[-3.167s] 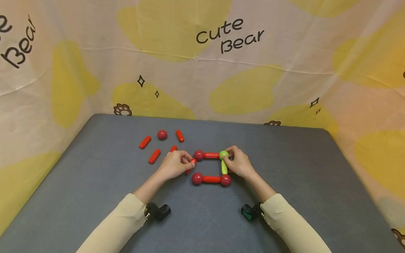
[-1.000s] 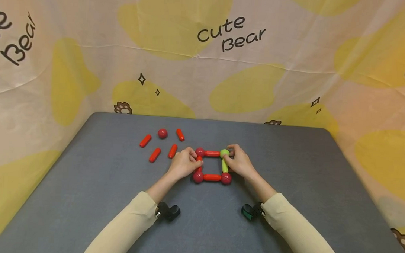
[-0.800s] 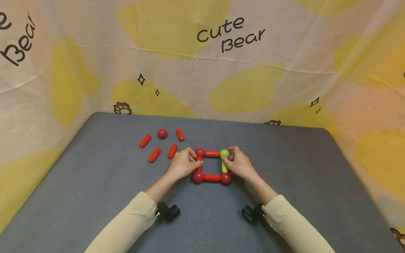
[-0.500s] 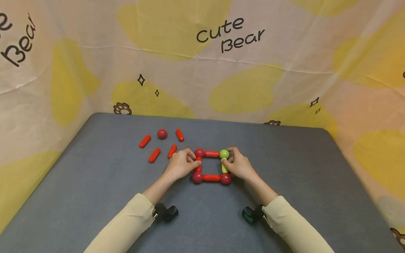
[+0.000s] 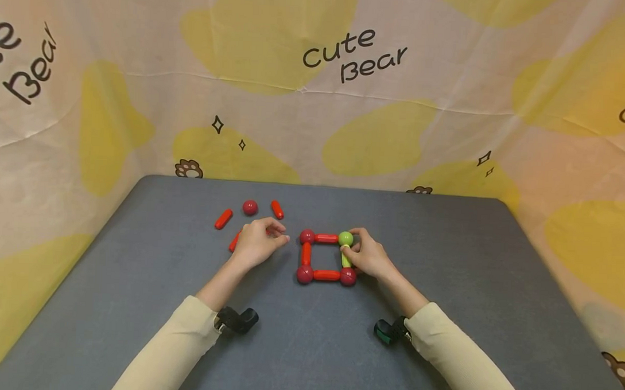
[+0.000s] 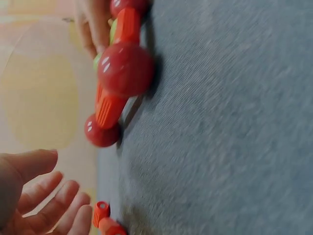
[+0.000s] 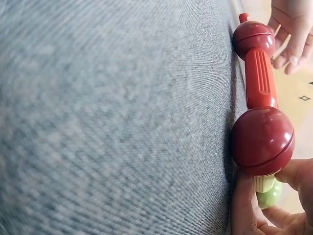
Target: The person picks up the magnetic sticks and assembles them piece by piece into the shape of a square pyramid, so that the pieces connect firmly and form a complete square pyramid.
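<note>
A square frame of building-toy pieces lies on the table, with red rods point(image 5: 327, 275) on three sides and a yellow-green rod point(image 5: 346, 257) on the right. Dark red balls point(image 5: 304, 274) form three corners; a green ball point(image 5: 345, 238) forms the far right one. My right hand point(image 5: 369, 255) pinches the green rod, its thumb on the inner side and other fingers partly hidden behind. To the left of the frame, my left hand point(image 5: 259, 242) hovers with relaxed fingers and nothing in them, covering part of a loose red rod point(image 5: 234, 241). The left wrist view shows those fingers apart from the frame.
Beyond my left hand lie a loose dark red ball point(image 5: 250, 208) and two red rods, one on the left point(image 5: 224, 219) and another red rod point(image 5: 277, 210) on the right. The grey table point(image 5: 445, 251) ends at a patterned cloth backdrop point(image 5: 273, 130).
My left hand brought a red rod to the frame's left side, let it go, and moved away left. My right thumb slid from the green ball down onto the green rod.
</note>
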A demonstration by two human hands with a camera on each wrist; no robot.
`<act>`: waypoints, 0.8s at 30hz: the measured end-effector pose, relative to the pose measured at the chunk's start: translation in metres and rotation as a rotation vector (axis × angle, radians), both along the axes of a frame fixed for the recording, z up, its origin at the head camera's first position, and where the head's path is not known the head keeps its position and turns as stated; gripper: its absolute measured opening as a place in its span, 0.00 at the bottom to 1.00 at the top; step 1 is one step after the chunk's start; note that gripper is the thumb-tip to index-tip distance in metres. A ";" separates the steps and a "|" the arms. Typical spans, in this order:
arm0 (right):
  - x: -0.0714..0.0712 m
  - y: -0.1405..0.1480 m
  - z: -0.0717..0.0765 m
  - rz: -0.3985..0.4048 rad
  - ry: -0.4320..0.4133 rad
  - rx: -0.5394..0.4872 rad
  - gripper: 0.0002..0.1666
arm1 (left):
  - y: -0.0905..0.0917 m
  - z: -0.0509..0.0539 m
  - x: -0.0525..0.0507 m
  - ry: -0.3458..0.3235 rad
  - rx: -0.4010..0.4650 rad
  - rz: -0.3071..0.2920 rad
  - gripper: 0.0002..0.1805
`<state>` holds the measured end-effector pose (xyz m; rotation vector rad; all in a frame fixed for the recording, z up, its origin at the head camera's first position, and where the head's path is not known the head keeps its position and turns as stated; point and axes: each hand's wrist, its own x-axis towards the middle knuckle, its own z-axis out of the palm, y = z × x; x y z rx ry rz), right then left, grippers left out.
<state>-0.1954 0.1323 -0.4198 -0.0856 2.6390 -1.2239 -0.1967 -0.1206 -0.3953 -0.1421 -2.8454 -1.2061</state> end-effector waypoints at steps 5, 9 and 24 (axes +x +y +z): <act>-0.001 0.000 -0.001 -0.004 0.003 0.006 0.31 | -0.008 0.001 -0.006 0.041 0.038 0.063 0.15; 0.000 -0.001 -0.002 -0.006 0.007 0.006 0.31 | -0.010 -0.001 -0.009 0.056 0.041 0.099 0.18; 0.001 -0.001 -0.001 -0.011 0.017 0.008 0.30 | -0.011 -0.015 -0.014 0.000 -0.161 0.124 0.28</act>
